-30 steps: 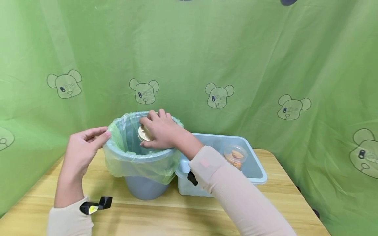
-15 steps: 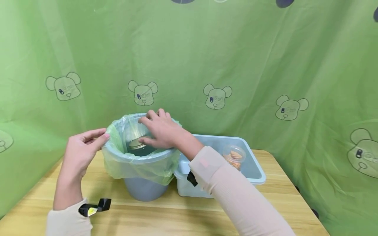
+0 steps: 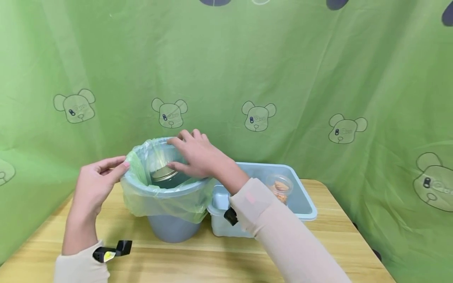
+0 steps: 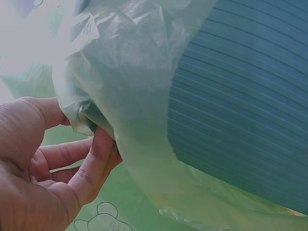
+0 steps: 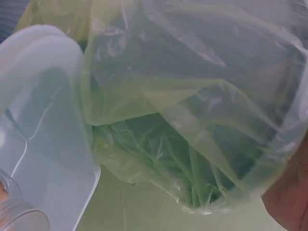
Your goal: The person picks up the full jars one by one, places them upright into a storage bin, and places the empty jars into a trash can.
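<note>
The right hand [image 3: 198, 155] hovers over the mouth of the blue bin [image 3: 173, 226], fingers spread and relaxed, holding nothing. Below it a jar with a gold lid [image 3: 163, 173] lies inside the bin's green bag liner [image 3: 166, 202]. At the bin's 9 o'clock rim, the left hand [image 3: 95, 184] pinches the liner's edge between thumb and fingers. A pale blue tub [image 3: 304, 204] sits touching the bin at 3 o'clock on the table [image 3: 198, 259], with a clear jar of snacks [image 3: 280, 186] in it.
</note>
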Demonstrator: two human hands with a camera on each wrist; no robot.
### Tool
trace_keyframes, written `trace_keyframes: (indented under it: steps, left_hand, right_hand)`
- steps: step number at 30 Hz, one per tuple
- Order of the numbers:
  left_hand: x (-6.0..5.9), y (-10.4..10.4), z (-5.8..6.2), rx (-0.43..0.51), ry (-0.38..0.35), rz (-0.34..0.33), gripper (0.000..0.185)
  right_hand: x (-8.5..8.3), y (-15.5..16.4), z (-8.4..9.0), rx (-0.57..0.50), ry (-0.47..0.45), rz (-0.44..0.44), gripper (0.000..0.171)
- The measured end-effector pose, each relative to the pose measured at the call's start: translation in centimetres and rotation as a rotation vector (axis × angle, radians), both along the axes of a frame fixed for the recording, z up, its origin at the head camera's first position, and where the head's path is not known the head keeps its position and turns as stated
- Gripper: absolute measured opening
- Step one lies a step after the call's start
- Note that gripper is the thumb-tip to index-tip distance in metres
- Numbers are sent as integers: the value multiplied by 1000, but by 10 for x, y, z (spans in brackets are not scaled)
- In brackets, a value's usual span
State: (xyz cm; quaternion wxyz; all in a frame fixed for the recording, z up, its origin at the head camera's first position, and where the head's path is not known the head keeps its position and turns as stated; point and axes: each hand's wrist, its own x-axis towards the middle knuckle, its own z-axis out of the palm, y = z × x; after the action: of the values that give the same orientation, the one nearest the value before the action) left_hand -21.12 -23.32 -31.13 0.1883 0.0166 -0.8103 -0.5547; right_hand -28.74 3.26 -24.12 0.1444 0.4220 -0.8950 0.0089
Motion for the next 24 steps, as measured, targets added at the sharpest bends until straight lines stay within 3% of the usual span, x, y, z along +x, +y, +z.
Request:
trace_keyframes:
  steps: [8,17,24]
  left_hand:
    - [3,0,2,-66,30,30,54]
    - [4,8,7,-226,42,85,56]
    - [9,24,16,-340,135,155,49]
  right_hand:
    - [5,14,0,-36,-4,-32,64]
    - [13,42,-5,-109,16,-32,64]
    - [25,67,-9,-181,1,-77,63]
